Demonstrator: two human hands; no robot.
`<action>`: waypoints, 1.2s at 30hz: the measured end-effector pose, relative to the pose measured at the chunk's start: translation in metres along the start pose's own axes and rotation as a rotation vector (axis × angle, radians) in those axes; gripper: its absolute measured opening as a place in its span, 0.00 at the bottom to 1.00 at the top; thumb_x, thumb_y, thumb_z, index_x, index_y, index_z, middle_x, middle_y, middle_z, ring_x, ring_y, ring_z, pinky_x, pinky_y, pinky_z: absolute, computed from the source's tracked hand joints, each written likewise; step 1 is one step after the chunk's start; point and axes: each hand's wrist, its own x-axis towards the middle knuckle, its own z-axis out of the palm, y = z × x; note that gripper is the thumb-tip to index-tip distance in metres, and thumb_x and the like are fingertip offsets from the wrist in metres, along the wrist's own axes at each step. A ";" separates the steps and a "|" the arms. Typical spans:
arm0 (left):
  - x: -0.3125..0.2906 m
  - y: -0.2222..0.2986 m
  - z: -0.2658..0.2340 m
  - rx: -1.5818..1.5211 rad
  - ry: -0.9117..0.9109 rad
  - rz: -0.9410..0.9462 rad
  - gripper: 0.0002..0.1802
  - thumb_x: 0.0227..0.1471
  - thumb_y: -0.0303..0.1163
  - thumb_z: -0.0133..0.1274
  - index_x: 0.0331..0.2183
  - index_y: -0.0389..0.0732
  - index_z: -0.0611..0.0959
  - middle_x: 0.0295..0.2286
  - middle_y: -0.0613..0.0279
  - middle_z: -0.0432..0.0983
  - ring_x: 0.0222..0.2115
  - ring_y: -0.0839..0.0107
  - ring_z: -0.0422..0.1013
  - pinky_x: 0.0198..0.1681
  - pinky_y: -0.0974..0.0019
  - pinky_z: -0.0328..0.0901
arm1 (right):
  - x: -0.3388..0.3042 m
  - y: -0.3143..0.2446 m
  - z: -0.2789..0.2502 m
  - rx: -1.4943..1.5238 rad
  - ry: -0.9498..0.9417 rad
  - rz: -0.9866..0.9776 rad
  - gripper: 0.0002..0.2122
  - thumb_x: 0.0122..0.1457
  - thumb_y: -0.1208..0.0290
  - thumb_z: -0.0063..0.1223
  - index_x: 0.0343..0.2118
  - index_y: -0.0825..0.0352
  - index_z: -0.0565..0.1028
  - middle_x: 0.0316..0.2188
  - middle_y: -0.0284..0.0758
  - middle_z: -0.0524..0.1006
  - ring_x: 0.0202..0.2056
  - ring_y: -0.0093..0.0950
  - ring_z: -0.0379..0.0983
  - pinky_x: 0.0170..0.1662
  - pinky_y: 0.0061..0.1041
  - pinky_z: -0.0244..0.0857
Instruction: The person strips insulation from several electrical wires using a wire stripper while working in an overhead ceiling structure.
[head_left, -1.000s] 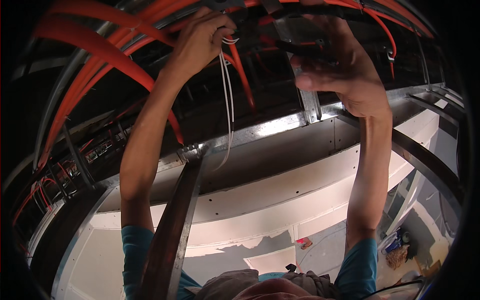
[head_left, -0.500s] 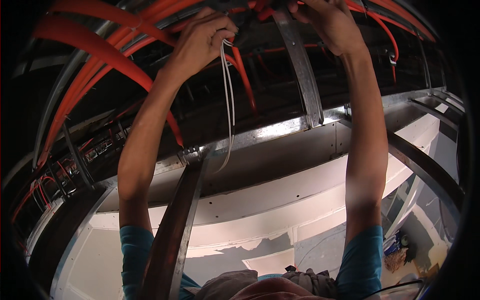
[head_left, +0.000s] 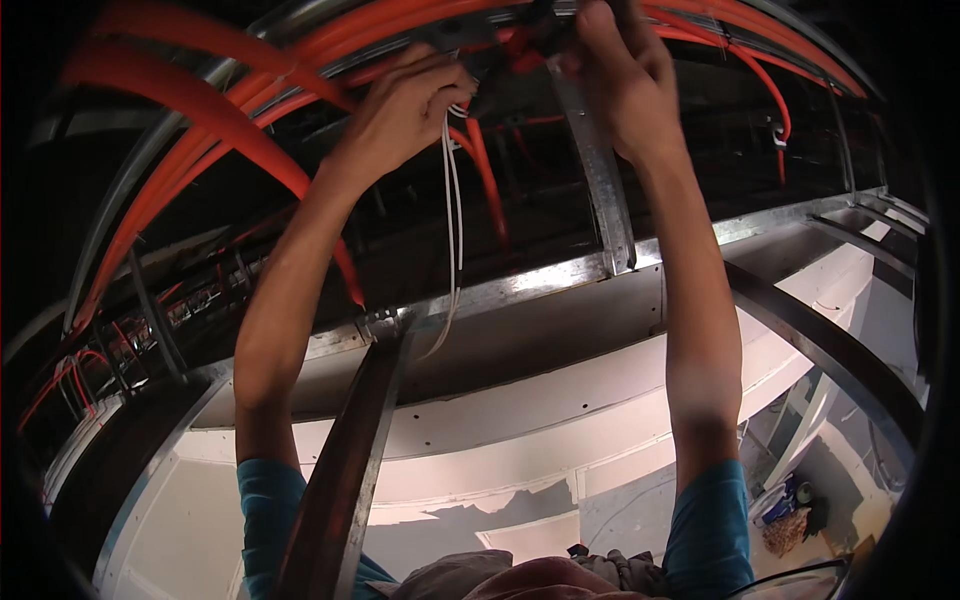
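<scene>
Two white wires hang from the left hand, whose fingers are bent together, pinching them beside a red pipe. The right hand is raised near a red-and-black thing and a metal strut; blur hides its fingertips (whether it grips anything, one cannot tell). The step in hand seems to be steadying the wires overhead; the next move likely calls for a firm left pinch and careful right fingers.

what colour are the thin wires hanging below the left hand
White: the thin wires below the left hand show best in the head view.
</scene>
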 end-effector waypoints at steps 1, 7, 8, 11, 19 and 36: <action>0.003 0.004 0.000 0.023 -0.002 -0.039 0.06 0.51 0.17 0.56 0.33 0.35 0.82 0.32 0.56 0.79 0.37 0.56 0.71 0.40 0.56 0.68 | -0.011 -0.004 -0.006 -0.138 -0.019 -0.075 0.24 0.66 0.60 0.57 0.61 0.64 0.66 0.46 0.33 0.74 0.41 0.23 0.73 0.41 0.22 0.67; -0.001 0.004 0.004 -0.008 0.031 -0.119 0.07 0.51 0.17 0.58 0.35 0.36 0.83 0.30 0.56 0.77 0.35 0.58 0.73 0.38 0.59 0.68 | -0.100 -0.005 -0.004 -0.168 -0.331 -0.158 0.35 0.54 0.90 0.49 0.67 0.66 0.55 0.66 0.44 0.56 0.49 0.32 0.75 0.45 0.28 0.81; 0.005 0.007 0.009 -0.042 0.050 -0.155 0.08 0.52 0.17 0.58 0.37 0.36 0.83 0.31 0.58 0.77 0.35 0.60 0.74 0.39 0.61 0.69 | -0.113 -0.003 -0.004 -0.120 -0.323 -0.137 0.37 0.52 0.93 0.45 0.66 0.65 0.54 0.68 0.45 0.50 0.52 0.36 0.75 0.44 0.30 0.82; 0.006 0.007 0.007 0.025 0.049 -0.115 0.08 0.53 0.17 0.58 0.37 0.37 0.83 0.32 0.57 0.77 0.35 0.61 0.74 0.38 0.62 0.69 | -0.122 0.012 -0.003 -0.038 -0.317 -0.107 0.38 0.50 0.95 0.43 0.66 0.63 0.53 0.69 0.44 0.47 0.54 0.35 0.74 0.51 0.33 0.79; 0.006 0.008 0.009 0.038 0.059 -0.118 0.08 0.54 0.18 0.59 0.37 0.37 0.83 0.32 0.58 0.77 0.36 0.60 0.74 0.39 0.61 0.69 | -0.113 -0.004 -0.013 0.342 -0.423 0.070 0.41 0.50 0.66 0.75 0.63 0.60 0.58 0.72 0.41 0.44 0.59 0.42 0.70 0.61 0.46 0.68; 0.026 0.021 0.010 -0.103 0.087 -0.519 0.07 0.58 0.28 0.59 0.39 0.39 0.85 0.30 0.59 0.83 0.30 0.69 0.78 0.34 0.65 0.69 | -0.097 0.057 0.039 -0.120 -0.020 0.633 0.12 0.68 0.74 0.50 0.53 0.66 0.72 0.41 0.36 0.78 0.44 0.24 0.73 0.50 0.27 0.67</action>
